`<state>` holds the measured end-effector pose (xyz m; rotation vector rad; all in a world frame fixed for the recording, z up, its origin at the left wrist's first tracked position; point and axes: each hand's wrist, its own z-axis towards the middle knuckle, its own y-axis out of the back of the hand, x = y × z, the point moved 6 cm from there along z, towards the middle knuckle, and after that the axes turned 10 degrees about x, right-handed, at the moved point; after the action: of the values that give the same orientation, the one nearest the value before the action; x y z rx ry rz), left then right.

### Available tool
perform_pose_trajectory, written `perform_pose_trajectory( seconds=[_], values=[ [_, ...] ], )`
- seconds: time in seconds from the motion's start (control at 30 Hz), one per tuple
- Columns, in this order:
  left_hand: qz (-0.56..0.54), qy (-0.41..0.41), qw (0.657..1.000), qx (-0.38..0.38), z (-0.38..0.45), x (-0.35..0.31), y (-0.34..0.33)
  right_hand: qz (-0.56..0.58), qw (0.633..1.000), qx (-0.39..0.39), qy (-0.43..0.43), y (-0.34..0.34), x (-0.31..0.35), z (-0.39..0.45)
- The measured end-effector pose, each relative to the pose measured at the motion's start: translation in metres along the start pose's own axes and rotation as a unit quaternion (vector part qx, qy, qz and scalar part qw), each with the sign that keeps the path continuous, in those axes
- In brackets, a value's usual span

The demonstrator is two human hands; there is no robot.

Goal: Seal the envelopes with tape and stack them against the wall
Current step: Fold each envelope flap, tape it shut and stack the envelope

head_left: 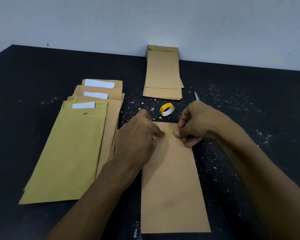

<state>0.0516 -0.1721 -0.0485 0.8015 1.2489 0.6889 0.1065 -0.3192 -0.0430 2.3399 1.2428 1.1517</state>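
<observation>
A brown envelope (173, 184) lies lengthwise on the dark table in front of me, its flap end away from me. A short strip of clear tape (169, 133) lies across the flap edge. My left hand (139, 135) pinches the strip's left end, and my right hand (192, 125) pinches its right end. Just beyond the envelope a small yellow tape roll (167, 109) lies on the table. A stack of brown envelopes (163, 75) rests with its far end against the wall. To the left several envelopes (80, 139) lie fanned out, white strips showing at their flaps.
A white blade-like object (196, 96) lies right of the tape roll. White specks and paper scraps dot the black table (33, 80). The pale wall (145, 21) runs along the table's back edge.
</observation>
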Motion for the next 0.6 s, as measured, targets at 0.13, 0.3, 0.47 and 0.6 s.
perform_pose_trajectory(
  seconds=[0.13, 0.3, 0.47, 0.6],
  values=[
    [0.0, 0.011, 1.0, 0.001, 0.0, 0.002, 0.0, -0.008, 1.0, -0.018, 0.014, 0.001, -0.001, -0.001],
    [0.046, 0.049, 0.997, 0.033, 0.01, 0.005, 0.006, -0.012, 0.999, -0.033, 0.017, 0.0, -0.001, -0.002],
    [0.048, 0.052, 0.992, 0.103, 0.023, 0.009, 0.011, -0.037, 0.996, -0.065, 0.044, 0.0, -0.007, -0.001],
    [-0.058, 0.054, 0.989, 0.127, 0.026, 0.013, 0.023, -0.038, 0.992, -0.085, 0.09, 0.005, -0.015, -0.009]
  ],
)
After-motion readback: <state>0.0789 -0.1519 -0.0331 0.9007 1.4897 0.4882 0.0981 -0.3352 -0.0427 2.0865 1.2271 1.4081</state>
